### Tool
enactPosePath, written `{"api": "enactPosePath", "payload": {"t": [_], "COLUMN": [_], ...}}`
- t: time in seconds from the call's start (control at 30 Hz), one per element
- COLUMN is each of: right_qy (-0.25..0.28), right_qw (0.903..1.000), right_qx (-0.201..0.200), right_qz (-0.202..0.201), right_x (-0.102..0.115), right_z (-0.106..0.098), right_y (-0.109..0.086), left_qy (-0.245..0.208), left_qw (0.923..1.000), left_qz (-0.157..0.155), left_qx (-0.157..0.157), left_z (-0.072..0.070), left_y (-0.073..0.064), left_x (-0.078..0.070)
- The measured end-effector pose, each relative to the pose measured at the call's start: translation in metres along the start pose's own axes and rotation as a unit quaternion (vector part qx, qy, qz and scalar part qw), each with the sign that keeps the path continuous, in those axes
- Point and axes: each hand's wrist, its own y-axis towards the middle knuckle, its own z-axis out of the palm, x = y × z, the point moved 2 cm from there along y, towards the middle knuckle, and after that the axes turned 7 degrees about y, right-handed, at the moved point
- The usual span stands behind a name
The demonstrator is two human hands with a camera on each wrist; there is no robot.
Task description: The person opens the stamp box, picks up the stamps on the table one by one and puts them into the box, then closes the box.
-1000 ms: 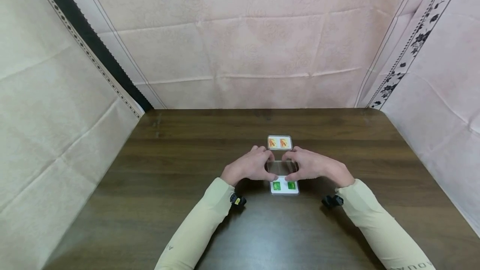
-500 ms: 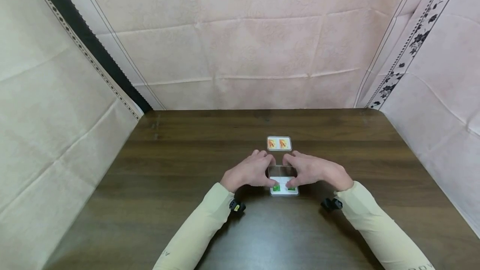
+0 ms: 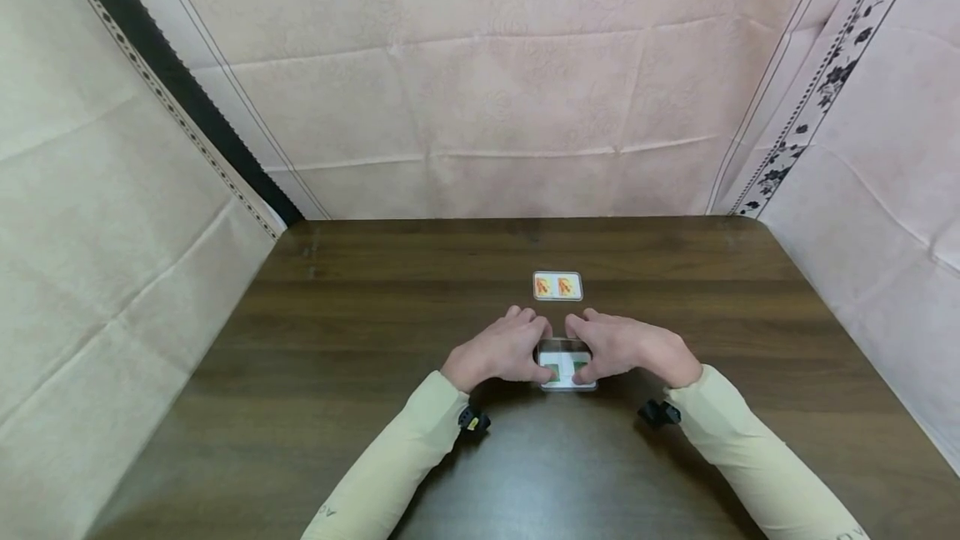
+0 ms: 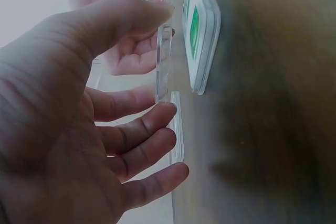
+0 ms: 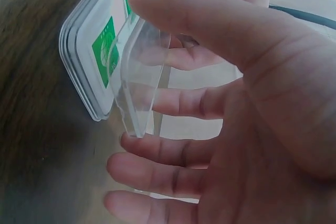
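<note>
My left hand (image 3: 501, 348) and right hand (image 3: 632, 348) hold a clear plastic lid (image 5: 142, 72) between them, each gripping one end with thumb and fingers. In the left wrist view the lid appears edge-on, slightly apart from a shallow case (image 4: 202, 35) that lies on the table. The case holds a white card with two green pictures (image 5: 105, 51), partly covered by my thumbs in the head view. The remaining fingers of both hands spread loosely beyond the lid's far edge.
Farther back on the brown wooden table (image 3: 375, 440) lies a similar flat case (image 3: 558, 286) with two orange pictures. Pale cloth (image 3: 480, 107) hangs behind the table and along both sides. Small black cameras (image 3: 660, 412) sit at my wrists.
Both hands have brought the clear lid down and toward me, from behind the green-picture case to over it. The orange-picture case stays put.
</note>
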Motion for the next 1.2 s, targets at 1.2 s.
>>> {"api": "enactPosePath", "payload": {"t": [1.2], "right_qy": [-0.011], "right_qw": [0.9993], "right_qx": [0.024], "right_qz": [0.027], "right_x": [0.0032], "right_z": [0.0074], "right_y": [0.0002], "left_qy": [0.017], "left_qw": [0.9996], "left_qz": [-0.008], "left_qx": [0.019], "left_z": [0.0100], "left_y": [-0.0051], "left_x": [-0.0071]}}
